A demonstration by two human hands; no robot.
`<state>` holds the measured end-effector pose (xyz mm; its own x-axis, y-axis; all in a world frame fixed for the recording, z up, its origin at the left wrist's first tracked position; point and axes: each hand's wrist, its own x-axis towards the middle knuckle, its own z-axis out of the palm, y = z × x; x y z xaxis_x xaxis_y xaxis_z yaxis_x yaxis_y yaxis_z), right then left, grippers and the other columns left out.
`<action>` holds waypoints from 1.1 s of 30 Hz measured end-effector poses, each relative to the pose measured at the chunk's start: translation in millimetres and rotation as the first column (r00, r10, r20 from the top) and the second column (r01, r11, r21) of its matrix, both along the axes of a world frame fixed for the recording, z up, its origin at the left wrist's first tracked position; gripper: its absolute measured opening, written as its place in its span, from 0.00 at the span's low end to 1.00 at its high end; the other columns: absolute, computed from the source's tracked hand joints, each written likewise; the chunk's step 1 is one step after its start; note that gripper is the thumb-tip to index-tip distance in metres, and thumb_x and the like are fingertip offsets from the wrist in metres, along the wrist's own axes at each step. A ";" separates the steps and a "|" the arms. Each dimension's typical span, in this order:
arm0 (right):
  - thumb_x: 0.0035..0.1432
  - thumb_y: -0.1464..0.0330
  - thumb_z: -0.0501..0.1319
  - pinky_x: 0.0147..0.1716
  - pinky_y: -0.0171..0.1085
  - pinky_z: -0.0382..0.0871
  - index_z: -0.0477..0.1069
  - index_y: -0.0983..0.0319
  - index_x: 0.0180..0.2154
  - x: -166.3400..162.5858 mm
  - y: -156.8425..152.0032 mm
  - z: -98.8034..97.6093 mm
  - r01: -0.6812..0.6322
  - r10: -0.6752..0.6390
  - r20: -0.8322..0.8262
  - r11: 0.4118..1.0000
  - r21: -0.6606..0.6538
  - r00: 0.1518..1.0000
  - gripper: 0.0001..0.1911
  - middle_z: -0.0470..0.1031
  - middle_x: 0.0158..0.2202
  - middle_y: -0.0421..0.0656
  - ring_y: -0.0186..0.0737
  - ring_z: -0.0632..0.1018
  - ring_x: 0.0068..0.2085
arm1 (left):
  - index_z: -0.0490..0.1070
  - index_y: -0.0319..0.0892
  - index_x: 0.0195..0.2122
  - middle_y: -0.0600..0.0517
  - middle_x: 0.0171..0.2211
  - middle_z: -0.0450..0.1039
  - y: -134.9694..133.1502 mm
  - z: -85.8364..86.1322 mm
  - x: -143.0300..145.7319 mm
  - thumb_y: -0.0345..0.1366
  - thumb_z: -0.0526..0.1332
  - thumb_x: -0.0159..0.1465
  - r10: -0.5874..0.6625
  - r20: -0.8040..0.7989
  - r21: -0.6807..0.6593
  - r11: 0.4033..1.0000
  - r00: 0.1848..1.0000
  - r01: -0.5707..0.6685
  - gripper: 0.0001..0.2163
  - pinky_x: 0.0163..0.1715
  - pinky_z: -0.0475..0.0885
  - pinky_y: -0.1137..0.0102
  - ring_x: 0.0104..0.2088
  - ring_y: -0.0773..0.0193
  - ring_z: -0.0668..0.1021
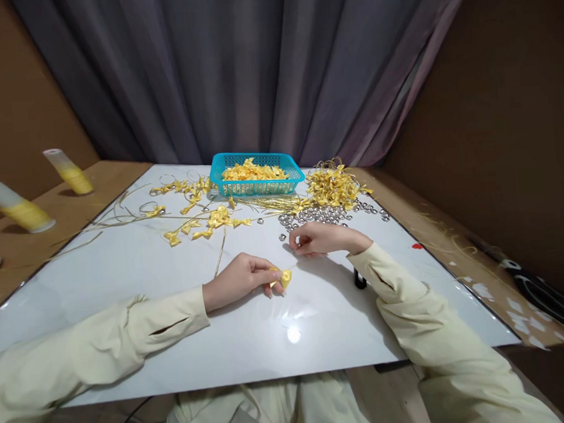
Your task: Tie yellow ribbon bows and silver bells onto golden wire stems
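My left hand (pixel 250 275) pinches a small yellow ribbon bow (pixel 287 278) just above the white tabletop. A thin pale cord (pixel 290 267) runs from the bow up toward my right hand (pixel 317 238), whose thumb and fingers are closed on its far end. Just beyond my right hand lie many small silver heart-shaped pieces (pixel 311 217). Left of them, loose yellow bows (pixel 219 217) are spread about, some with gold cords. A gold cord (pixel 220 251) sticks out behind my left hand.
At the back stands a turquoise basket (pixel 256 189) of yellow bows, with a heap of corded bows (pixel 335 185) to its right. Spools of yellow thread (pixel 28 215) are on the left ledge. Black-handled scissors (pixel 541 293) lie on the right. A grey curtain (pixel 233 66) hangs behind.
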<state>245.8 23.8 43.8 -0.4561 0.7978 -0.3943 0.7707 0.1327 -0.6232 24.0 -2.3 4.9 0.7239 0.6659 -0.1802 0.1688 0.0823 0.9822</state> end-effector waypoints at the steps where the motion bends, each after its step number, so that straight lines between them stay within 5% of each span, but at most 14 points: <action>1: 0.50 0.74 0.57 0.16 0.26 0.55 0.64 0.62 0.28 3.1 -0.1 2.8 0.007 -0.007 -0.030 1.000 0.008 1.000 0.02 0.65 0.17 0.34 0.26 0.64 0.17 | 0.76 0.33 0.30 0.43 0.30 0.79 0.1 -0.4 0.0 0.38 0.62 0.58 0.000 0.003 0.003 1.000 1.000 0.000 0.11 0.27 0.68 0.73 0.24 0.69 0.72; 6: 0.50 0.66 0.64 0.16 0.28 0.55 0.65 0.63 0.27 21.6 -11.5 34.1 0.214 -0.150 -0.380 0.968 0.132 0.913 0.09 0.66 0.19 0.35 0.25 0.63 0.17 | 0.75 0.33 0.31 0.43 0.32 0.78 1.4 -2.4 0.9 0.38 0.60 0.59 0.006 -0.009 0.017 1.000 1.000 -0.006 0.11 0.21 0.62 0.76 0.26 0.69 0.73; 10: 0.48 0.66 0.67 0.17 0.30 0.57 0.67 0.61 0.27 32.3 -36.4 70.4 0.536 -0.264 -0.711 0.823 0.186 0.652 0.09 0.69 0.21 0.36 0.25 0.64 0.18 | 0.74 0.33 0.34 0.42 0.35 0.78 3.7 -3.6 1.1 0.39 0.58 0.60 -0.017 -0.039 0.061 0.998 0.999 0.019 0.13 0.18 0.58 0.77 0.28 0.68 0.73; 13: 0.48 0.66 0.68 0.22 0.30 0.64 0.70 0.57 0.26 32.9 -61.7 92.2 0.644 -0.222 -0.837 0.742 0.187 0.499 0.07 0.72 0.24 0.37 0.28 0.71 0.24 | 0.74 0.34 0.36 0.43 0.36 0.78 4.1 -3.2 1.1 0.39 0.57 0.60 -0.018 -0.041 0.075 0.997 0.999 0.021 0.13 0.18 0.58 0.77 0.29 0.67 0.73; 15: 0.49 0.64 0.68 0.27 0.33 0.69 0.71 0.56 0.24 28.6 -79.8 101.0 0.630 -0.174 -0.850 0.746 0.216 0.497 0.08 0.75 0.29 0.38 0.33 0.75 0.30 | 0.74 0.33 0.37 0.42 0.36 0.78 3.3 -2.5 1.3 0.40 0.56 0.60 0.000 -0.042 0.075 0.997 0.999 0.003 0.14 0.18 0.57 0.77 0.29 0.67 0.74; 18: 0.48 0.63 0.69 0.36 0.38 0.72 0.75 0.55 0.23 18.5 -104.8 105.9 0.497 -0.070 -0.830 0.828 0.261 0.553 0.06 0.76 0.33 0.39 0.37 0.77 0.37 | 0.74 0.33 0.36 0.41 0.37 0.78 1.7 -1.2 1.9 0.41 0.56 0.61 0.034 -0.040 0.091 0.995 0.999 -0.030 0.15 0.18 0.59 0.77 0.30 0.66 0.74; 23: 0.51 0.63 0.67 0.43 0.36 0.71 0.80 0.52 0.29 5.6 -131.4 99.9 0.307 0.087 -0.809 0.897 0.318 0.581 0.03 0.75 0.25 0.40 0.36 0.77 0.37 | 0.75 0.33 0.36 0.42 0.38 0.78 0.3 1.1 1.9 0.41 0.56 0.61 0.091 -0.030 0.142 0.986 0.995 -0.086 0.15 0.19 0.62 0.76 0.33 0.64 0.75; 26: 0.50 0.65 0.68 0.33 0.37 0.73 0.80 0.53 0.30 -4.7 -138.0 87.2 0.210 0.045 -0.861 0.962 0.174 0.507 0.03 0.76 0.23 0.41 0.35 0.77 0.27 | 0.76 0.34 0.37 0.42 0.38 0.78 0.2 1.9 1.6 0.41 0.57 0.61 0.154 0.010 0.144 0.977 0.988 -0.154 0.15 0.21 0.63 0.75 0.35 0.61 0.77; 28: 0.49 0.65 0.68 0.24 0.35 0.70 0.80 0.56 0.28 -14.5 -138.1 74.8 0.168 -0.098 -0.881 0.986 -0.021 0.464 0.03 0.75 0.21 0.42 0.34 0.76 0.21 | 0.76 0.34 0.37 0.42 0.41 0.77 0.4 2.1 1.4 0.41 0.58 0.60 0.176 0.061 0.131 0.974 0.982 -0.183 0.14 0.23 0.63 0.74 0.37 0.60 0.76; 33: 0.48 0.65 0.68 0.14 0.28 0.60 0.78 0.64 0.25 -36.6 -123.0 42.0 0.281 -0.448 -0.792 0.891 -0.357 0.415 0.07 0.72 0.15 0.39 0.27 0.67 0.13 | 0.76 0.35 0.38 0.42 0.41 0.77 2.0 2.4 0.3 0.41 0.60 0.60 0.152 0.177 0.022 0.987 0.972 -0.158 0.14 0.30 0.65 0.71 0.34 0.64 0.73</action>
